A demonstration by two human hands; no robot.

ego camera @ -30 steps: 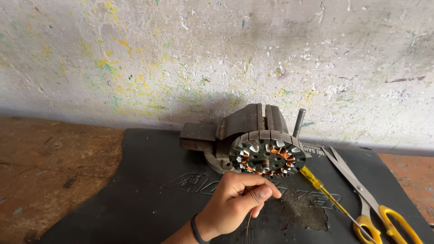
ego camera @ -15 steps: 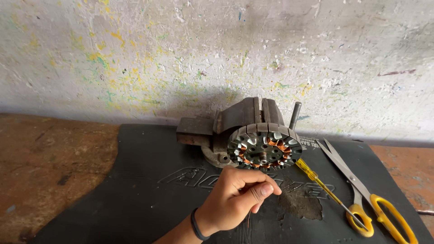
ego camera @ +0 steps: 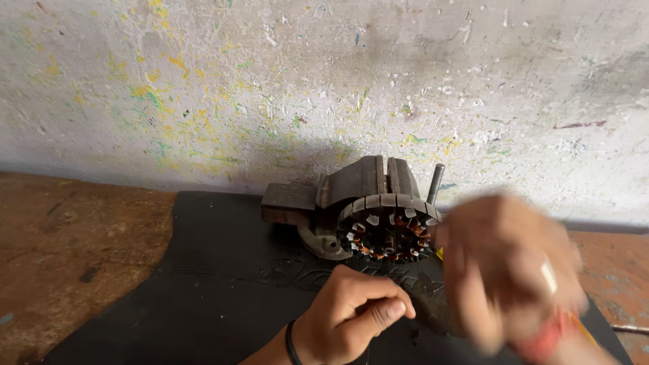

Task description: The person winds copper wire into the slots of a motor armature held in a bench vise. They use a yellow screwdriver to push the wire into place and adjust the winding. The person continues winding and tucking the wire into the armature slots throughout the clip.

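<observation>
A round motor stator [ego camera: 389, 228] with copper windings is clamped upright in a dark bench vise [ego camera: 355, 186] on a black rubber mat [ego camera: 203, 284]. My left hand [ego camera: 355, 314], with a black band at the wrist, rests on the mat just below the stator. Its fingers are curled into a fist, thumb against forefinger, and nothing clearly shows in it. My right hand [ego camera: 510, 270] is blurred by motion at the right, just beside the stator. It wears a ring, its fingers are loosely apart, and it holds nothing that I can see.
A paint-speckled wall [ego camera: 324, 88] rises right behind the vise. Brown bench surface [ego camera: 61, 250] lies left of the mat. A sliver of a yellow screwdriver handle [ego camera: 439, 254] peeks out beside my right hand, which hides the rest of it.
My right hand has come into view from the right and now covers the screwdriver and scissors. My left hand has stayed closed below the stator.
</observation>
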